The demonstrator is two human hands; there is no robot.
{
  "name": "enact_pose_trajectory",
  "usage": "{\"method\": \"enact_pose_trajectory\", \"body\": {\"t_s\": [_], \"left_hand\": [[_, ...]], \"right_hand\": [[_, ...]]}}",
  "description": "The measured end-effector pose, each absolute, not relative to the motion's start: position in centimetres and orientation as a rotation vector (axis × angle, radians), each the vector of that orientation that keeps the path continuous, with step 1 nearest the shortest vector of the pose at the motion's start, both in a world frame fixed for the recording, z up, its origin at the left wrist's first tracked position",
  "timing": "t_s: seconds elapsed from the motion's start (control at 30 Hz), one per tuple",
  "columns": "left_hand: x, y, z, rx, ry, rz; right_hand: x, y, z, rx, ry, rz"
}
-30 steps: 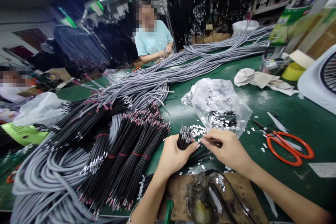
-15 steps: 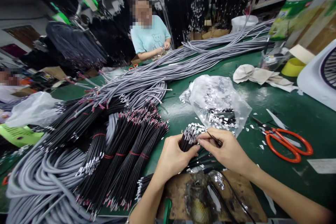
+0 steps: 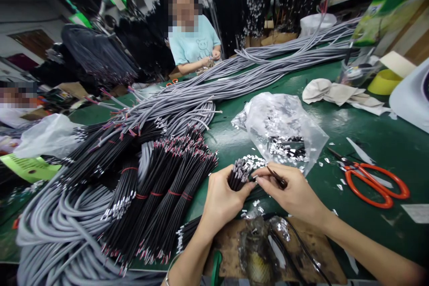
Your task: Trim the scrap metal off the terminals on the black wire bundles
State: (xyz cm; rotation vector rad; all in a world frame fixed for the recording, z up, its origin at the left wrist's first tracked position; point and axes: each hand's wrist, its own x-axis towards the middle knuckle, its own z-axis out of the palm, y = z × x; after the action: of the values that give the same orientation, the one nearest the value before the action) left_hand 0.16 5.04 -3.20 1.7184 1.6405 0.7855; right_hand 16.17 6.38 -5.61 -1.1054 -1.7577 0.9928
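Note:
My left hand (image 3: 223, 196) is wrapped around a bundle of thin black cables (image 3: 237, 181), with their silver-grey ends pointing up and away. A dark, pointed tweezers-like tool (image 3: 277, 178) sits in my right hand (image 3: 291, 190), held against the palm. The thumb and forefinger of that hand pinch together at the right edge of the bundle's ends; whatever is between them is too small to make out. Just beyond the bundle, small silver tags (image 3: 254, 161) lie scattered by a clear plastic bag (image 3: 284, 120) with more of them inside.
Orange-handled scissors (image 3: 375, 183) lie at the right. Tied bundles of black cables (image 3: 161, 201) and coiled grey cables (image 3: 67, 223) cover the left side. A brown board (image 3: 228, 241) is below my hands. A co-worker (image 3: 194, 44) sits across the green table (image 3: 335, 125).
The view has shifted slightly, so things on the table appear a little further right. My hands keep nearly the same grip and place at the bundle.

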Motion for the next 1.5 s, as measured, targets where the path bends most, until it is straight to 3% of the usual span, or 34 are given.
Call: {"method": "enact_pose_trajectory", "body": {"t_s": [0.4,0.6,0.87,1.1,1.33,1.5], "left_hand": [[0.4,5.0,-3.3,1.732,1.683,0.809],[0.1,4.9,-3.5,1.5,1.401,0.699],[-0.1,5.3,-3.0,1.495,1.357,0.639],[-0.4,5.7,-3.4,1.646,1.417,0.612],[-1.3,5.5,-3.6,1.647,1.443,0.452],[-1.5,5.4,-2.8,1.593,1.519,0.631]], "right_hand": [[16.2,6.5,-5.9,-1.157,-1.738,1.007],[16.0,6.7,-6.6,-1.22,-1.815,1.017],[17.9,8.0,-6.3,-1.35,-1.844,0.366],[17.0,7.3,-6.0,-1.098,-1.909,0.968],[16.2,6.6,-5.8,-1.14,-1.862,1.018],[15.9,6.7,-7.1,-1.124,-1.9,0.972]]}}
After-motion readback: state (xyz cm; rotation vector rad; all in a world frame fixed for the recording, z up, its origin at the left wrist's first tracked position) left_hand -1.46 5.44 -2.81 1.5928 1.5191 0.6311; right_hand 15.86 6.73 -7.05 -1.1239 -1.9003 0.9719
